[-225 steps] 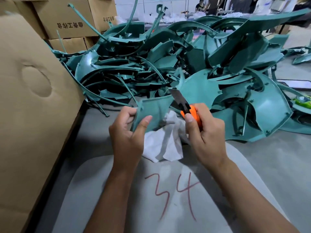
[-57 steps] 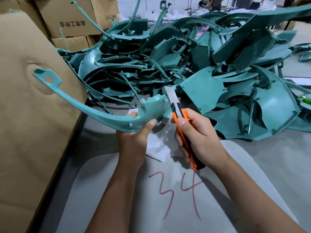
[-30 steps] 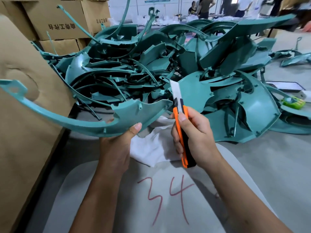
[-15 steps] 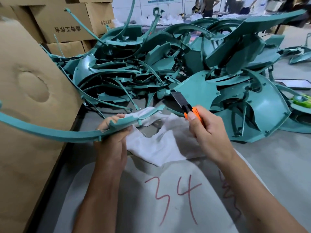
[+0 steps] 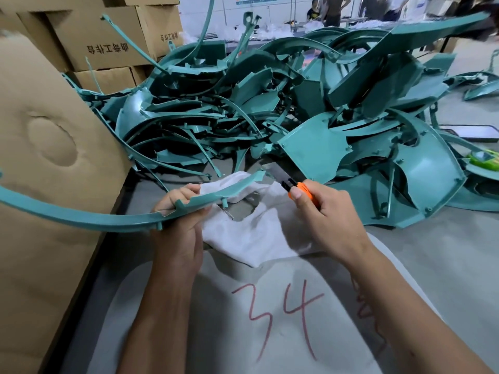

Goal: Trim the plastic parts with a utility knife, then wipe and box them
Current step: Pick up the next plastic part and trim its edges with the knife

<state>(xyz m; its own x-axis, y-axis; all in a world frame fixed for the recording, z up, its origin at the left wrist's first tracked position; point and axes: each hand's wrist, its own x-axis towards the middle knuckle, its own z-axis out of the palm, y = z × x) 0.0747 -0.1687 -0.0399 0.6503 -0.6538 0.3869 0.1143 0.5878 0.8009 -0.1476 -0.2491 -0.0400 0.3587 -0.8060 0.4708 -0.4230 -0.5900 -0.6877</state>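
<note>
Left hand [image 5: 179, 211] grips the curved green part [image 5: 113, 221] over the white cloth [image 5: 253, 230]; right hand [image 5: 328, 214] clutches the utility knife [image 5: 293, 184], blade at its tip.

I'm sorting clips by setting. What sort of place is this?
Most likely a factory finishing bench: a big heap of identical teal plastic parts, stacked cardboard cartons behind it, and a utility knife at work on one curved part.
</note>
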